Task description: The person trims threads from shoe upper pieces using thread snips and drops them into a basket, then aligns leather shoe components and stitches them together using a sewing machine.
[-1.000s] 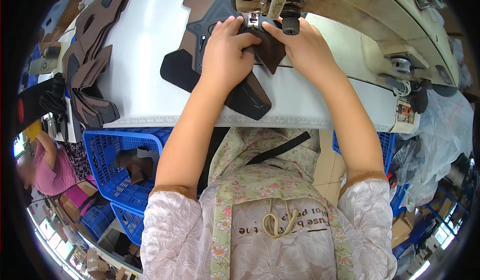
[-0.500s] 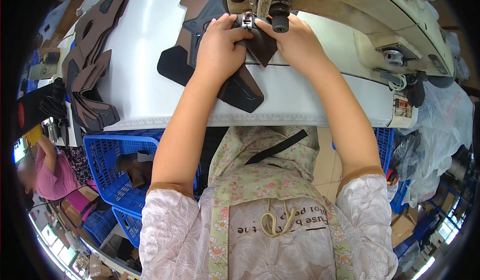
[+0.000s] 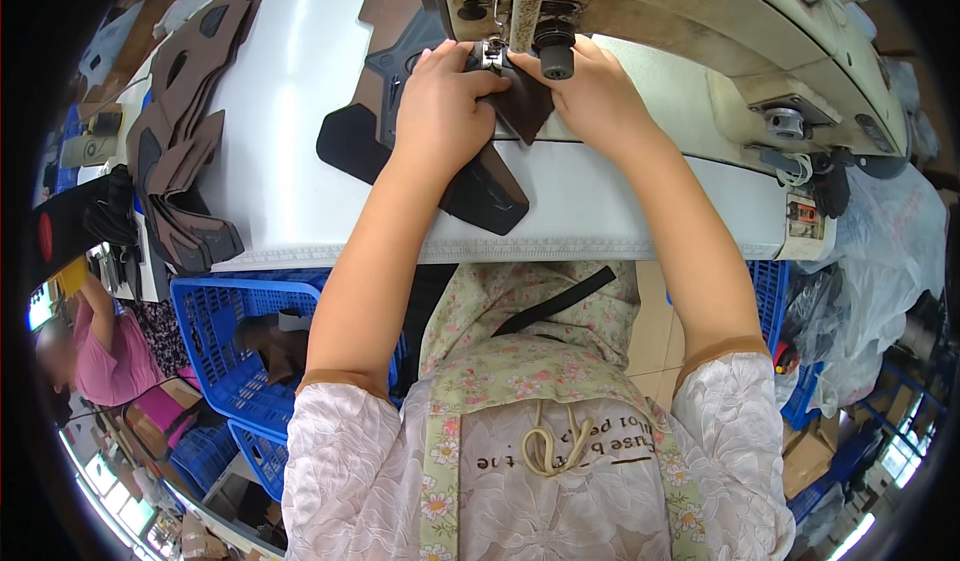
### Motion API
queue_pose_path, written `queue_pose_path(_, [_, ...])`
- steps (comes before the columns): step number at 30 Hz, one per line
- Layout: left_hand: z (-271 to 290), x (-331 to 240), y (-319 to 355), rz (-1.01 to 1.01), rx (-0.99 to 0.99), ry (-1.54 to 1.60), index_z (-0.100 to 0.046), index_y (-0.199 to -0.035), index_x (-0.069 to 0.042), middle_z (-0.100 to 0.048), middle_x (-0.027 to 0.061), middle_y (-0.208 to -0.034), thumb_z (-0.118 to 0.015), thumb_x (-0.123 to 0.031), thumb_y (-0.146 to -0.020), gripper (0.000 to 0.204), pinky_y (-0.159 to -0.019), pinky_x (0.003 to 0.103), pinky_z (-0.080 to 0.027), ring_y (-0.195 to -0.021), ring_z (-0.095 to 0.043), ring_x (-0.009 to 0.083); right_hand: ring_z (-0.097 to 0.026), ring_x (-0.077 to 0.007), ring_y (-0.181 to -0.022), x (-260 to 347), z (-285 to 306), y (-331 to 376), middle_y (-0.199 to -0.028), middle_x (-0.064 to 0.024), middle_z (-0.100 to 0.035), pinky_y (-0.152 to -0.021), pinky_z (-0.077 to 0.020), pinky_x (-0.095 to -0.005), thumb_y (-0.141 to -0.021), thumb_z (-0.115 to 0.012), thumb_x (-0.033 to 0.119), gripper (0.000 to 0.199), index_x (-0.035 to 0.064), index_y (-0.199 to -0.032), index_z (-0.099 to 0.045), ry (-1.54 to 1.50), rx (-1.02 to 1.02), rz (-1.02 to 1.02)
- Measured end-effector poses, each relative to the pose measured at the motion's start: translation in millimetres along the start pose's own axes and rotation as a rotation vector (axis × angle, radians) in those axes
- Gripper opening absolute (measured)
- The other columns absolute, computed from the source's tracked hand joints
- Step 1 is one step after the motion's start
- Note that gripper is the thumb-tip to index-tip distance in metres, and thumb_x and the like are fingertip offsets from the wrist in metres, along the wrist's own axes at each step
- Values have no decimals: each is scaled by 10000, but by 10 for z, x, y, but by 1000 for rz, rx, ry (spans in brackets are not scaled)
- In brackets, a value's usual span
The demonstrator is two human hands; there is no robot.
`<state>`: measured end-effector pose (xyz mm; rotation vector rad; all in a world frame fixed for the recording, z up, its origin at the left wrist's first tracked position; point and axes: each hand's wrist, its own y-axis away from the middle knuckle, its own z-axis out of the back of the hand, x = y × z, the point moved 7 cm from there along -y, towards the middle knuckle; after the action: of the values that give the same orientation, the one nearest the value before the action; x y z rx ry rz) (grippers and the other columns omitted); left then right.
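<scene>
Both hands were at the needle of the sewing machine (image 3: 640, 21). The left hand (image 3: 440, 111) lay curled and palm-down on the dark leather piece (image 3: 480, 186), fingers pressing it flat against the white table (image 3: 300, 111) right under the presser foot (image 3: 490, 54). The right hand (image 3: 595, 96) pinched the brown edge of the same piece just beside the foot. To my eye, doing this well meant keeping both sides evenly taut, feeding slowly, and holding fingertips clear of the needle. A stack of cut pieces (image 3: 180, 141) waited well off to the left.
</scene>
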<state>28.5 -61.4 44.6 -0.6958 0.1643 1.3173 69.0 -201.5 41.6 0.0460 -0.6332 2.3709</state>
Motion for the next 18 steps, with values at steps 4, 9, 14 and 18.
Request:
queue_pose_path(4, [9, 14, -25, 22, 9, 40, -772, -874, -133, -635, 149, -1103, -584, -18, -674, 298, -1042, 488, -400, -1049, -582, 351, -542, -255, -1189, -54, -53, -8, -1243, -42, -603, -940, -476, -408, -781, -617, 62, 277, 149, -1034, -690, 8, 70, -44])
queue_pose_path(9, [31, 37, -35, 68, 4, 103, -759, -831, -114, -648, 151, -1098, -571, -16, -681, 260, -1003, 442, -432, -1026, -591, 353, -542, -257, -1190, -80, -72, -1, -1259, -47, -599, -941, -475, -407, -783, -624, 76, 266, 146, -1033, -680, -7, 91, -56])
queue_pose_path(14, [50, 19, -42, 55, 3, 147, -756, -826, -106, -647, 148, -1102, -566, -12, -681, 256, -988, 444, -437, -1035, -589, 353, -549, -257, -1184, -44, -64, 10, -1264, -56, -598, -927, -482, -406, -774, -633, 81, 264, 139, -1028, -679, 10, 70, -45])
queue_pose_path(18, [56, -8, -30, 6, -39, 102, -754, -826, -97, -648, 145, -1101, -561, -5, -677, 261, -966, 434, -448, -1035, -585, 354, -561, -255, -1168, -18, -57, 24, -1260, -62, -600, -903, -493, -405, -760, -644, 72, 287, 132, -1039, -675, 43, 27, -13])
